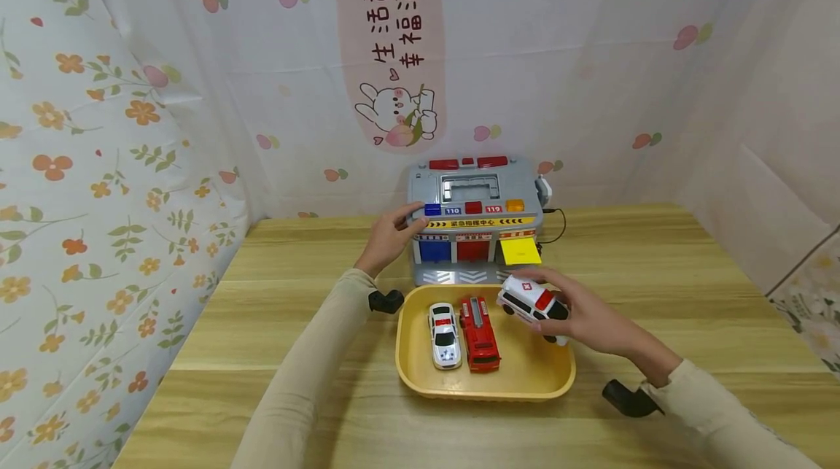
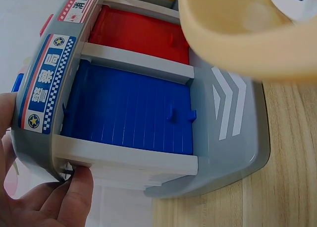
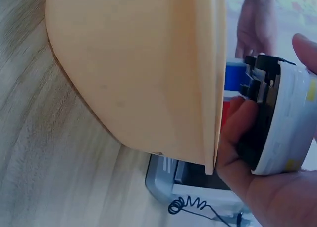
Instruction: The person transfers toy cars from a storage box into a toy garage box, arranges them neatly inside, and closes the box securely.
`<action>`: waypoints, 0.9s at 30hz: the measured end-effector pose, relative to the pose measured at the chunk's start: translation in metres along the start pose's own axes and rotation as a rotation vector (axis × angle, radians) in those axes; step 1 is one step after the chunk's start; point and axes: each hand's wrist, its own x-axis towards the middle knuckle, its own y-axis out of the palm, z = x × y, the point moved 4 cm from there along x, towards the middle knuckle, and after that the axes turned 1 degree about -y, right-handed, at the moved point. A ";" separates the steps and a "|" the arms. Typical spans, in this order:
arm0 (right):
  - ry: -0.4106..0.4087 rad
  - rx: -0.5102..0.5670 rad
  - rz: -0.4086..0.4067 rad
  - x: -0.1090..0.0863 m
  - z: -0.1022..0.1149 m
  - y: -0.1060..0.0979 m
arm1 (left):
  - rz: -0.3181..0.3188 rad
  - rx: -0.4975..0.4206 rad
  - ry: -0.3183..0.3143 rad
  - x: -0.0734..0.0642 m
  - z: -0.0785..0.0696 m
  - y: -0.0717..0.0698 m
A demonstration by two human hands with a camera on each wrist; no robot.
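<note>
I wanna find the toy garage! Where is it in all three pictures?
Head: just below and right of the middle, behind the tray; the garage shows its front.
Left wrist: big, across the middle and left; the garage looks tipped sideways.
Right wrist: low down, partly hidden by the tray; the garage shows a grey corner.
Shared landmark: the tray, in every view.

Flat, yellow-brown, wood-grained worktop (image 1: 262, 297), streaked from side to side in lighter and darker bands. Carries an open-topped, yellow, rounded rectangular plastic tray (image 1: 525, 368), with wood grain reaching beyond the tray's left, right and near sides. Close behind the tray, carries a grey, box-shaped plastic toy station (image 1: 482, 222).
</note>
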 end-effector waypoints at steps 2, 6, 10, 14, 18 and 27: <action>0.024 0.091 -0.002 -0.003 -0.001 -0.004 | 0.000 -0.001 -0.002 0.000 0.001 0.000; 0.081 0.240 -0.014 -0.008 -0.004 -0.011 | 0.008 -0.003 0.002 0.000 0.003 0.001; 0.107 0.298 -0.016 -0.010 -0.008 -0.015 | 0.011 0.000 0.004 0.001 0.004 0.002; 0.101 0.389 -0.009 -0.014 -0.010 -0.019 | 0.008 -0.005 -0.005 0.000 0.003 0.002; 0.105 0.462 -0.010 -0.018 -0.015 -0.024 | 0.008 -0.009 -0.008 0.000 0.003 0.002; 0.028 0.618 0.007 -0.026 -0.025 -0.035 | 0.004 -0.004 0.008 0.001 0.002 0.000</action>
